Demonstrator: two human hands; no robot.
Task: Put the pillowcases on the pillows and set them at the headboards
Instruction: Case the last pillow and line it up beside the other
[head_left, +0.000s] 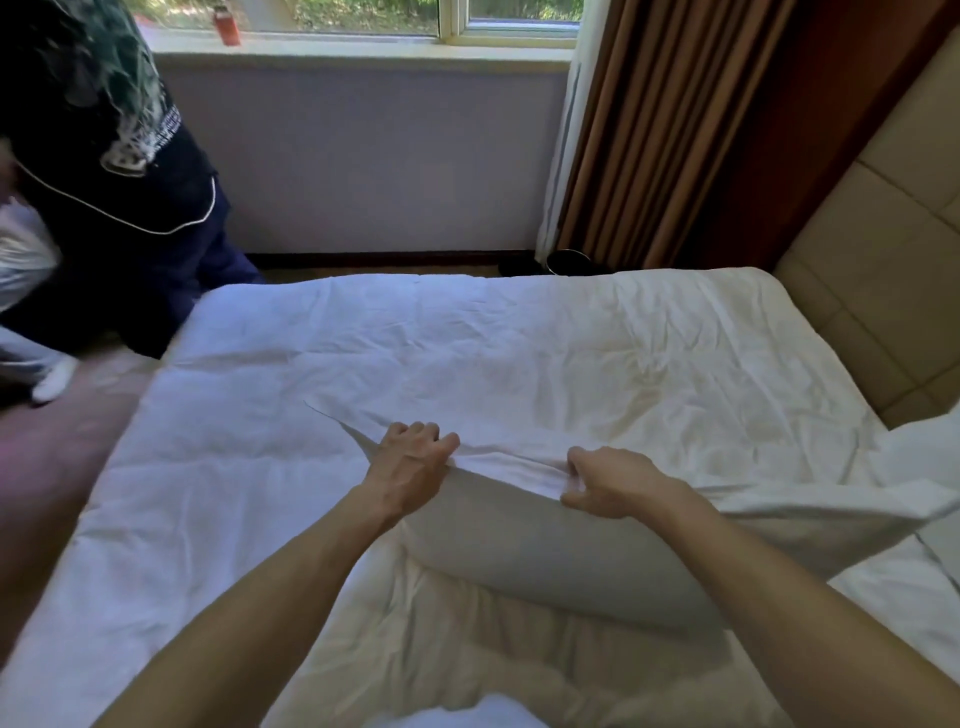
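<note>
A white pillow in its pillowcase (545, 540) is lifted off the bed in front of me, its far edge raised. My left hand (410, 462) grips that edge on the left, fingers curled over the cloth. My right hand (613, 480) pinches the same edge a little to the right. A loose flap of the pillowcase sticks out to the left of my left hand. The padded beige headboard (883, 270) runs along the right side. Another white pillow (924, 457) shows at the right edge, close to the headboard.
The bed (467, 353) is covered with a wrinkled white duvet. Another person in dark clothes (119, 197) stands at the far left corner of the bed. Behind it are a window, a brown curtain (675, 130) and a dark bin (569, 260) on the floor.
</note>
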